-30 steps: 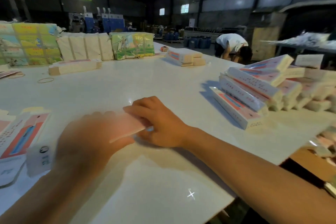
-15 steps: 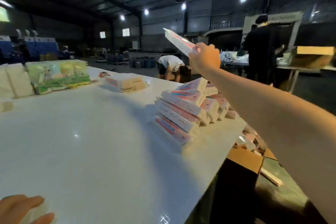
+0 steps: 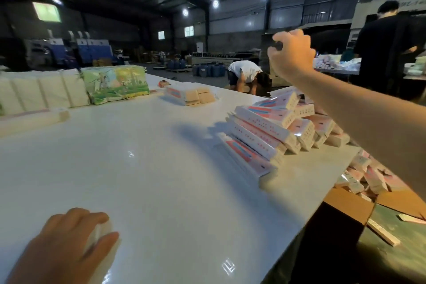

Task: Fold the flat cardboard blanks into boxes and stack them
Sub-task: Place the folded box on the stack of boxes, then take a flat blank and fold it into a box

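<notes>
White table (image 3: 161, 168) is filling the head view, the only view we have. At two o'clock on it we are seeing the stack (image 3: 272, 131) of folded pink-and-white boxes, leaning in slanted rows near the table's right edge. Our right hand (image 3: 291, 53) is hanging in the air above and beyond the stack, at one o'clock, fingers curled; we cannot tell whether they are pinching anything, since only a small dark patch is showing between them. Our left hand (image 3: 76, 242) is resting on the table at seven o'clock, fingers curved over something pale and blurred, which we are taking to be a blank (image 3: 101, 237), though it is too smeared to be sure.

We are judging that one box is being delivered to the stack and the following fold is not yet begun. The next move is calling for the right hand to come down to six o'clock, join the left, and open the blank squarely. More boxes are lying in a carton (image 3: 345, 200) below the table at four o'clock.
</notes>
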The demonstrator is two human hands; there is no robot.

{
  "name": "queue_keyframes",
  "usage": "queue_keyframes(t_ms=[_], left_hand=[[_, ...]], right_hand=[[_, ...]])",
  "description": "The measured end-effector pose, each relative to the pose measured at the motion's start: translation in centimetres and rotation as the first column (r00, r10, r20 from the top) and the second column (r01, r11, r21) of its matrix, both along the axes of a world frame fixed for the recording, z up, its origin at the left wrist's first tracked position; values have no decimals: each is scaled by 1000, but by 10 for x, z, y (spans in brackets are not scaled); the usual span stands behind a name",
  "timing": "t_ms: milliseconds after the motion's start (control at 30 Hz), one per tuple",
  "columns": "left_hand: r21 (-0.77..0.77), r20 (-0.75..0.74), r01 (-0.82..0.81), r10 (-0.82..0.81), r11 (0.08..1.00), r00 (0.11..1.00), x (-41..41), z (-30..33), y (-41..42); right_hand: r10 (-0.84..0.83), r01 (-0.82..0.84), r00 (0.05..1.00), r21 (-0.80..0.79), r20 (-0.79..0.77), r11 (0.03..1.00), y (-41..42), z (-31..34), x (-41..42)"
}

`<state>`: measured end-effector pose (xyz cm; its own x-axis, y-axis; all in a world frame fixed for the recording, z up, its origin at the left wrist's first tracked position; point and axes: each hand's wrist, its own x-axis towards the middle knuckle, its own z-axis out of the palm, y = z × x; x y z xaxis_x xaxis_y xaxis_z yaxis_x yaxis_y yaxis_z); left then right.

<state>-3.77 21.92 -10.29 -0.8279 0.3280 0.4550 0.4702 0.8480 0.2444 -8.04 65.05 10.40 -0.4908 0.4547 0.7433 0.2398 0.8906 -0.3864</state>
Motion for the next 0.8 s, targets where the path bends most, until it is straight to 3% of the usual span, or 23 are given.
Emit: queue_keyframes(t_ms=[67, 133, 233, 367, 467, 667, 800], left_hand=[[-30, 58, -32, 34, 999, 998, 10, 14, 5], [-76, 143, -59, 70, 995, 987, 16, 18, 7], [-116, 140, -75, 91, 990, 986, 15, 15, 5], [-137, 74, -81, 92, 987, 993, 12, 9, 3], [-98, 61, -63, 69, 993, 996, 12, 7, 5], [-111, 69, -50, 58, 993, 996, 9, 5, 1], [164, 257, -99, 54, 981, 965, 2, 26, -19]], right_hand=[[260, -255, 960, 60, -104, 965, -58, 5, -1], [490, -475, 862, 133, -130, 870, -118, -9, 5], [701, -692, 713, 151, -7, 706, -191, -62, 10], [740, -765, 562, -109, 370, 635, -239, -147, 4], [701, -784, 491, -88, 518, 614, -242, -187, 0], [761, -847, 484, 11, 431, 532, -241, -207, -13], [809, -873, 463, 32, 361, 486, -236, -211, -18]])
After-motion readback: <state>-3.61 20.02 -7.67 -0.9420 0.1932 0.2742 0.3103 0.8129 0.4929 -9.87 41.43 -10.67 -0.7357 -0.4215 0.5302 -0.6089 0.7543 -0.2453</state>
